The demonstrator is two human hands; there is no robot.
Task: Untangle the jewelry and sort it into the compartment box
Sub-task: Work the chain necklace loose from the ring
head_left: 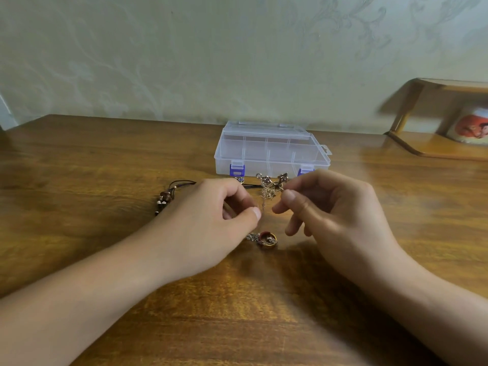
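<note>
A clear plastic compartment box (pixel 272 147) with blue latches stands closed at the back of the wooden table. Just in front of it lies a tangle of gold chains and charms (pixel 270 186). My right hand (pixel 332 210) pinches part of this tangle between thumb and forefinger, lifted slightly. My left hand (pixel 211 215) pinches a thin chain strand that hangs from the tangle. Below my hands lie rings (pixel 268 238) with a bit of silver chain. A dark cord necklace with beads (pixel 169 195) lies to the left of my left hand.
The brown wooden table (pixel 105 159) runs back to a pale patterned wall. At the right stands a small wooden shelf (pixel 433 146) holding a white jar with a red picture (pixel 471 126).
</note>
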